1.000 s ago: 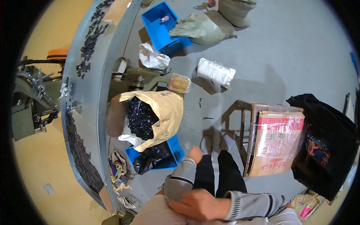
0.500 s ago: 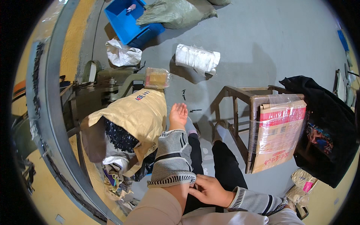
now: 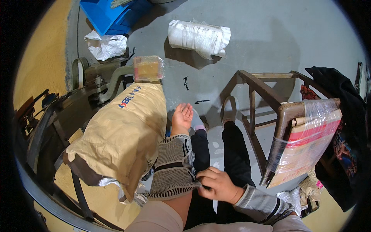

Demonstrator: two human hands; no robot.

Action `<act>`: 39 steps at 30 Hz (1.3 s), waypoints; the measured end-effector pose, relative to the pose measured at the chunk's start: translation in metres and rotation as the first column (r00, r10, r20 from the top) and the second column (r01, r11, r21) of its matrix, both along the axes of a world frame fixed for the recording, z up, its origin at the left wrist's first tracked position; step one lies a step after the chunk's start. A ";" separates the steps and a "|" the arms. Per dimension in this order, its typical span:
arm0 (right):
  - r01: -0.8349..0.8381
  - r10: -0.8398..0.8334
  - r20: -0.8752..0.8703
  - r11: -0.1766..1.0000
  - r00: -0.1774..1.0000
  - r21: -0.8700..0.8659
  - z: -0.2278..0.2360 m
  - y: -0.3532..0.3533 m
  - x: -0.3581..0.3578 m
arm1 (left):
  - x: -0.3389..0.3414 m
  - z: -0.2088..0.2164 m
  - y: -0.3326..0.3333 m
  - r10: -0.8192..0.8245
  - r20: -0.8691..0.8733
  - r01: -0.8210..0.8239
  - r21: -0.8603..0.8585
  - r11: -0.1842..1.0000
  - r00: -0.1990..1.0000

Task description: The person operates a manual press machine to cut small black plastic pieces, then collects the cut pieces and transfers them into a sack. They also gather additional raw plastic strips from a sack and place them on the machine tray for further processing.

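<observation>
My right hand (image 3: 217, 185) pinches the knit sleeve's (image 3: 172, 167) cuff on my left forearm, further up than half a second ago. Left hand (image 3: 182, 116) is open, palm up, beside the tan sack (image 3: 119, 135). View has tilted down since.

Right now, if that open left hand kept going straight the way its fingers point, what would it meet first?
Probably the grey floor: the left hand points toward bare concrete, with small black pieces lying just ahead. Depth is unclear.
</observation>
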State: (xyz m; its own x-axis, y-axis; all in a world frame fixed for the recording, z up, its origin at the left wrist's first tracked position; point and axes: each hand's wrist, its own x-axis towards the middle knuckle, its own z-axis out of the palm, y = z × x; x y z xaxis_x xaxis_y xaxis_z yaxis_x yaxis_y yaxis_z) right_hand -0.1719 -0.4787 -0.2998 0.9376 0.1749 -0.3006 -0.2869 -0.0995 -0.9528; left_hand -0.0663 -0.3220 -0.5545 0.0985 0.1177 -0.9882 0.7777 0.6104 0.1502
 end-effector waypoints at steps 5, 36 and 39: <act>0.686 -0.092 -0.815 0.599 0.571 0.413 -0.008 0.013 -0.011 | 0.008 -0.016 0.003 0.020 -0.013 -0.020 -0.005 1.000 1.000; -0.580 0.472 -0.375 0.434 0.798 -0.689 -0.458 0.035 0.050 | 0.052 -0.220 0.006 -0.881 -0.458 0.795 0.575 -0.196 0.115; -0.612 0.572 -0.360 0.340 0.737 -0.714 -0.486 0.042 0.049 | 0.046 -0.244 0.013 -0.914 -0.399 0.701 0.674 -0.234 0.077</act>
